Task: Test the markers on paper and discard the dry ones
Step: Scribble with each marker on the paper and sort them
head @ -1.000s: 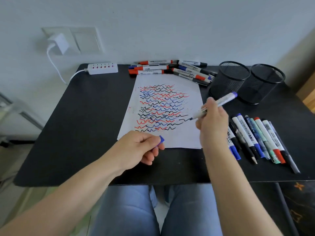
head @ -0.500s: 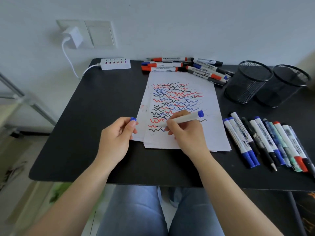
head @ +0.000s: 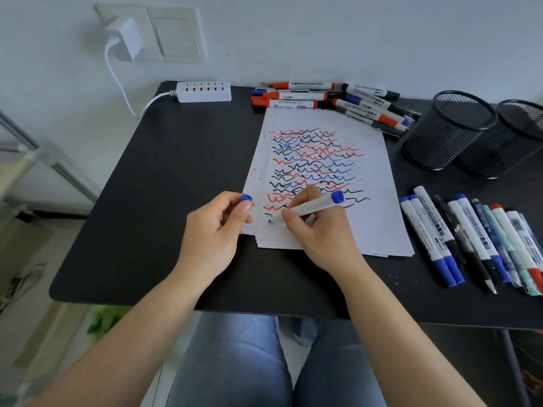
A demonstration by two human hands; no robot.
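A stack of white paper (head: 373, 224) covered in red, blue and black squiggles lies on the black table (head: 164, 183). My right hand (head: 317, 230) grips a white marker with a blue end (head: 311, 207), its tip touching the paper near the lower left of the squiggles. My left hand (head: 214, 230) pinches the marker's blue cap (head: 246, 198) at the paper's left edge. Several capped markers (head: 476, 242) lie in a row to the right. Another group of markers (head: 338, 101) lies beyond the paper's top edge.
Two black mesh cups (head: 452, 130) stand at the back right, side by side. A white power strip (head: 202, 91) sits at the back left, its cable running to a wall charger (head: 123, 39). My knees are below the table's front edge.
My right hand brought the marker from above the paper's right side down to its lower left, tip on the sheet. My left hand with the cap shifted up to the paper's left edge.
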